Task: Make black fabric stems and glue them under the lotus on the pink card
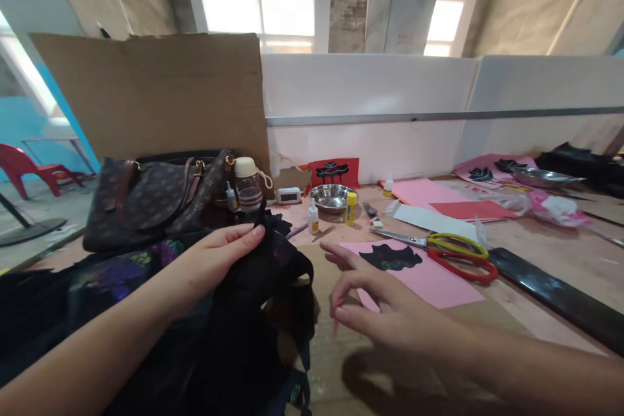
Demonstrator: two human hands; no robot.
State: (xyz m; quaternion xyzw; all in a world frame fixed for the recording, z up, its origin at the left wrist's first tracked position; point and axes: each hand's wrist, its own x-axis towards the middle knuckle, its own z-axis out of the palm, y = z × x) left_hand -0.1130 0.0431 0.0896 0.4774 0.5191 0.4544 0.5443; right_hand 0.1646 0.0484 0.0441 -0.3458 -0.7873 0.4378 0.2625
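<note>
My left hand (pixel 229 248) pinches the upper edge of a black cloth (pixel 238 331) between thumb and fingers. The cloth hangs down with ragged edges and has shiny purple and green patches on its left part. To the right of it, apart from the cloth, is my right hand (pixel 375 299) over the cardboard sheet (pixel 336 370). Its thumb and a curled finger meet in a pinch while other fingers reach out; anything between the tips is too small to make out. Just beyond lies a pink paper sheet (pixel 439 286) with a black cloth cutout (pixel 392 257) on it.
Scissors (pixel 458 253) with yellow and red handles lie at right beside a black strip (pixel 550 292). A metal bowl (pixel 331 197), a glue stick (pixel 350 209) and a glue bottle (pixel 312 216) stand behind. A brown handbag (pixel 151 198) and a water bottle (pixel 247 185) are at left.
</note>
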